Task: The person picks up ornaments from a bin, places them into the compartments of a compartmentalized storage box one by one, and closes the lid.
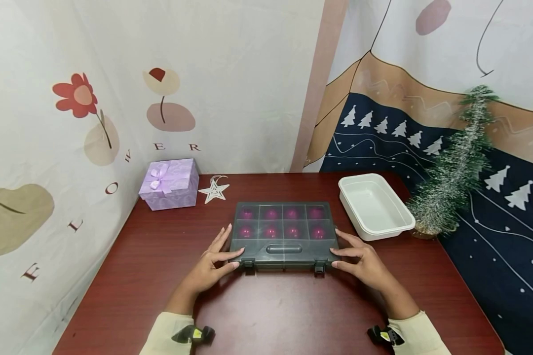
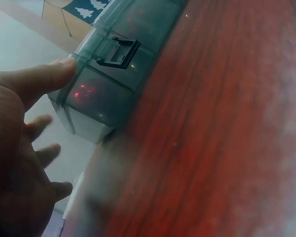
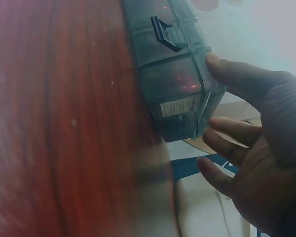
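Observation:
A dark grey plastic organizer box (image 1: 284, 249) with a see-through lid lies on the table. Shiny magenta balls (image 1: 271, 231) show through it, arranged in two rows of compartments. My left hand (image 1: 209, 266) touches the box's left front corner, thumb at the front edge and fingers spread. At the right front corner, my right hand (image 1: 361, 259) touches the box in much the same way. Both wrist views show the thumb against the lid edge, the other fingers loosely extended. Black latches stick out from the front, one seen close up on the left (image 2: 121, 54) and another on the right (image 3: 165, 34).
Behind the box on the left are a lilac gift box (image 1: 173, 185) with a bow and a white star ornament (image 1: 214, 190). To the right stand a white plastic tub (image 1: 377, 207) and a small frosted Christmas tree (image 1: 457, 167). Printed curtains hang behind the reddish-brown table (image 1: 284, 315).

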### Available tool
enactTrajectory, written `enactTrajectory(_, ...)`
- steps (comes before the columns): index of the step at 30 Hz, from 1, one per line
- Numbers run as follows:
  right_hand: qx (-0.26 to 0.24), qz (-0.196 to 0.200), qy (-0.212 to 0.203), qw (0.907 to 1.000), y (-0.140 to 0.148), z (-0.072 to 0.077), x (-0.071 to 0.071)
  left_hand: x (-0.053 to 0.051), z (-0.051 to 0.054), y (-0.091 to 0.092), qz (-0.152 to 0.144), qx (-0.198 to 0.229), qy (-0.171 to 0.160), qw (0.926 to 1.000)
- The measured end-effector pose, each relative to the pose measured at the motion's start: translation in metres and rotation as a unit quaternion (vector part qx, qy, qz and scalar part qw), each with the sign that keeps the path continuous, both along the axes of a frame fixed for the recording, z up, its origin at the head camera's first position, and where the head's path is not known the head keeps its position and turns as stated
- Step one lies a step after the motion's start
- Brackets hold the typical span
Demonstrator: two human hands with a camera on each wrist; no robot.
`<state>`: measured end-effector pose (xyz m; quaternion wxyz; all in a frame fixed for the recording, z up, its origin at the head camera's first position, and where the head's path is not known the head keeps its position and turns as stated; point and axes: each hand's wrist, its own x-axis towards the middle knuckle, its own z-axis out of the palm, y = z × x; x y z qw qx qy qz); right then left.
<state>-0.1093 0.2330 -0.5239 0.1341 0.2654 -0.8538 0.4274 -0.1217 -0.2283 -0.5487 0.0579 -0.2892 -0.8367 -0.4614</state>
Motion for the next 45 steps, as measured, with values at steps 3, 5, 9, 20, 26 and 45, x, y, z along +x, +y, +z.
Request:
enactTrajectory(3, -0.01, 0.022, 0.017, 0.9996, 0.001, -0.003, -0.001, 0.0, -0.001, 0.0, -0.008, -0.001, 0.016, 0.9998)
enactTrajectory(5, -0.015, 0.036, 0.036, 0.9986, 0.001, -0.005, -0.003, 0.0, -0.001, 0.0, -0.013, -0.002, 0.022, 0.9997)
enactTrajectory(9, -0.029, 0.067, 0.063, 0.9953, 0.002, -0.01, -0.005, 0.0, -0.001, 0.0, -0.016, -0.009, 0.036, 0.9992)
enactTrajectory(20, -0.078, 0.084, 0.056, 0.9918, 0.001, -0.03, -0.014, -0.007, -0.019, 0.013, 0.032, 0.032, 0.084, 0.9955)
enactTrajectory(26, -0.087, 0.052, 0.06, 0.993, -0.009, -0.038, -0.012, -0.006, -0.023, 0.021, 0.051, 0.032, 0.076, 0.9953)
enactTrajectory(45, -0.099, 0.017, 0.058, 0.9932, -0.019, -0.04, -0.011, -0.004, -0.021, 0.022, 0.069, 0.039, 0.077, 0.9939)
